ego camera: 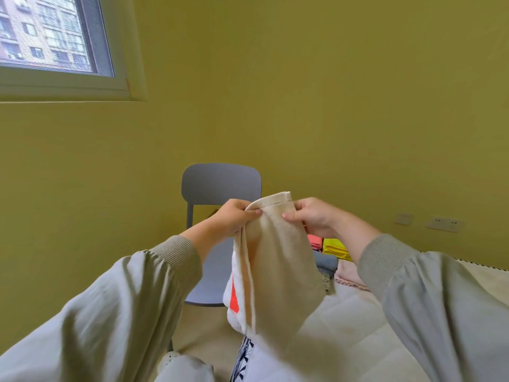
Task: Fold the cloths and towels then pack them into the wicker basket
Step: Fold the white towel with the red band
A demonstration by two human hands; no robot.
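A beige towel (278,260) hangs in the air at the centre, doubled over lengthwise. My left hand (234,216) pinches its upper left corner and my right hand (314,216) pinches the upper right edge. Both hands are held up in front of me, close together. Behind the towel lie a white cloth with an orange stripe (234,296), a pink cloth (349,274), a yellow folded cloth (334,248), a coral cloth (314,241) and a grey one (326,261), all on the bed. No wicker basket is in view.
A grey chair (220,186) stands against the olive wall behind the hands. The cream bed (344,321) fills the lower right. A window (52,37) is at the upper left, wall sockets (443,224) at the right.
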